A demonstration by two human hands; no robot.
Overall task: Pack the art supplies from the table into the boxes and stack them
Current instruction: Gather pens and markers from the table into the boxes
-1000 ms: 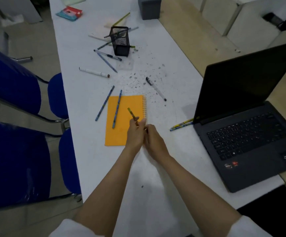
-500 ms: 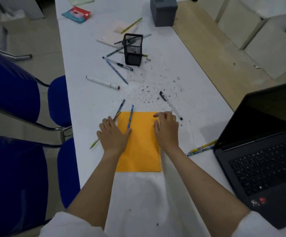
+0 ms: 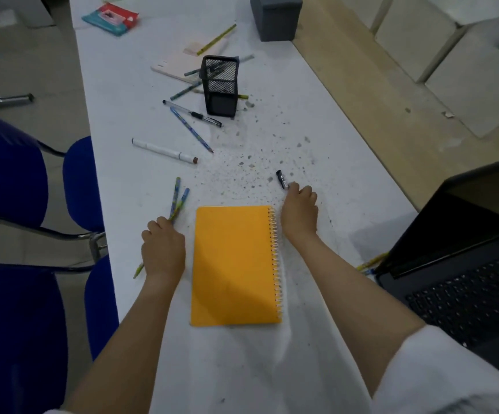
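Fingers (image 3: 164, 225) round pencils (image 3: 178, 198) (no legible labels)

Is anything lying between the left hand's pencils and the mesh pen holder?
Yes. From the left hand with its pencils, the white marker, a blue pencil and a black-capped pen lie across the way to the mesh holder.

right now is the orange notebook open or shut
Shut. The orange notebook lies flat on the table, plain cover up, spiral binding along its right edge, no pages showing.
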